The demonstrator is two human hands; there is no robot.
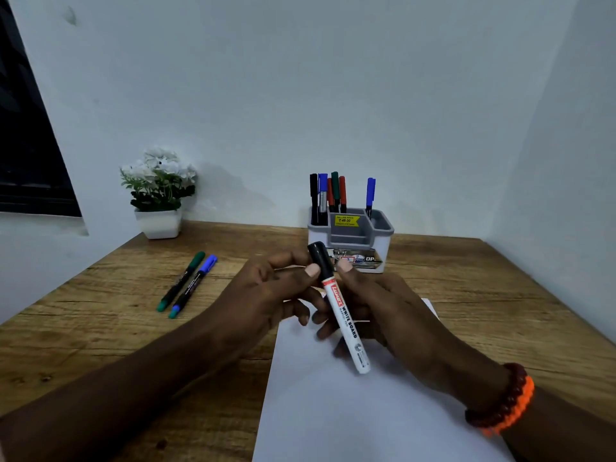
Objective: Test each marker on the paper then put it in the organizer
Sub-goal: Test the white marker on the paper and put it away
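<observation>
A white whiteboard marker with a black cap is held above the white paper. My left hand pinches the cap end with thumb and fingers. My right hand grips the marker's white barrel from behind, thumb near the cap's base. The cap sits on the marker. The grey and white organizer stands behind my hands at the back of the desk, with several markers upright in its rear slots. A green marker and a blue marker lie side by side on the desk at the left.
A white pot of white flowers stands at the back left by the wall. The wooden desk is enclosed by walls behind and to the right. A dark window is at the far left. Bead bracelets circle my right wrist.
</observation>
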